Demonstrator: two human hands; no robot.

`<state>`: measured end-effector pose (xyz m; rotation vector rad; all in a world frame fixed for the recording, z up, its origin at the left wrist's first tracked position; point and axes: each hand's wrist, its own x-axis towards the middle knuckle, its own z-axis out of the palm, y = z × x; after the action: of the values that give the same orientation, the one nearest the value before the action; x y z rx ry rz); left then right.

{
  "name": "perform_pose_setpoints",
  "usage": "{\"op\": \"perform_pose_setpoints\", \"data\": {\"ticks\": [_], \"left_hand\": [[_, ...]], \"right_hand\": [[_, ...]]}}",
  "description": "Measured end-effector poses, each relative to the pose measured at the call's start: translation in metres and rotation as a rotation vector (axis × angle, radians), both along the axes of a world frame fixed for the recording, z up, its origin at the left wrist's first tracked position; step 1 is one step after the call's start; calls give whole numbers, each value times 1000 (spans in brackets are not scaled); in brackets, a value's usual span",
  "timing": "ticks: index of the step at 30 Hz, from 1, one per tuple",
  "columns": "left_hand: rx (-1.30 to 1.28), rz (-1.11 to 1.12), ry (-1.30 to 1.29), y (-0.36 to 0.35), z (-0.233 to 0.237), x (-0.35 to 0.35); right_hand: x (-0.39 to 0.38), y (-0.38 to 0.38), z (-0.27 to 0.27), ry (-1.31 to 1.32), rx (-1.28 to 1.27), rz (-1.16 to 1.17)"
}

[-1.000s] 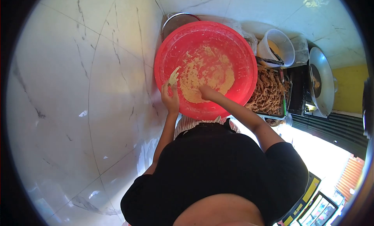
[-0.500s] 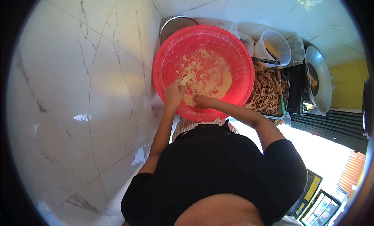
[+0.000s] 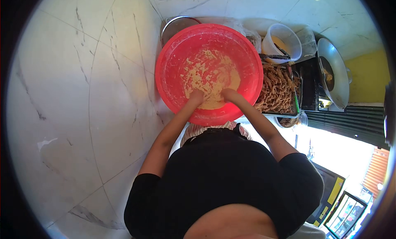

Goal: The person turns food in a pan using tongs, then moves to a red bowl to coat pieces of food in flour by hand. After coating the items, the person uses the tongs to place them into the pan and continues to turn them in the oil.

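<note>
A large red basin point(image 3: 165, 74) holds crumbly yellow flour mixture point(image 3: 218, 76) on its floor. My left hand point(image 3: 196, 96) reaches into the mixture at the near left part of the basin, fingers pointing down and hidden. To its right, my right hand point(image 3: 228, 94) touches the near edge of the mixture, and its fingers are hidden too. A gap lies between the two hands. Whether either hand holds anything cannot be made out.
Right of the basin is a tray of brown fried strips point(image 3: 277, 88) with green-handled tongs point(image 3: 296, 103). Behind it stands a white tub point(image 3: 297, 49). A metal wok point(image 3: 340, 82) is further right, and a tiled wall point(image 3: 115, 74) is at the left.
My left hand has let go of the pale lump it held and moved down into the mixture. My right hand has shifted right and slightly away from me. The view has shifted slightly.
</note>
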<state>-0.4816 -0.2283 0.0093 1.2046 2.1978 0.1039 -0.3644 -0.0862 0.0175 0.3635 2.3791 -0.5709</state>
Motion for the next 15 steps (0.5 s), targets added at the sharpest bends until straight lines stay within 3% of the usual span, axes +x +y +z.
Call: {"op": "perform_pose_setpoints", "data": {"ticks": [3,5,7,8,10,12,14,15], "left_hand": [[-99,-111,-18,12,11,11],[-181,-210,-9,16,11,12],[-51,-167,224,10,-15,16],[-51,-169,227,10,-25,14],[-190,68,205,11,-41,9],[-188,91,111,11,-7,7],[-184,115,16,11,42,10],[-221,15,16,10,66,15]], "right_hand": [[4,8,-1,82,-24,-94],[-1,6,-2,62,15,39],[-3,-1,2,-22,12,81],[-4,-2,6,-105,6,127],[-7,2,15,-145,27,130],[-6,9,14,-190,46,130],[-1,29,2,12,112,-7],[-1,40,-5,93,162,-28]]}}
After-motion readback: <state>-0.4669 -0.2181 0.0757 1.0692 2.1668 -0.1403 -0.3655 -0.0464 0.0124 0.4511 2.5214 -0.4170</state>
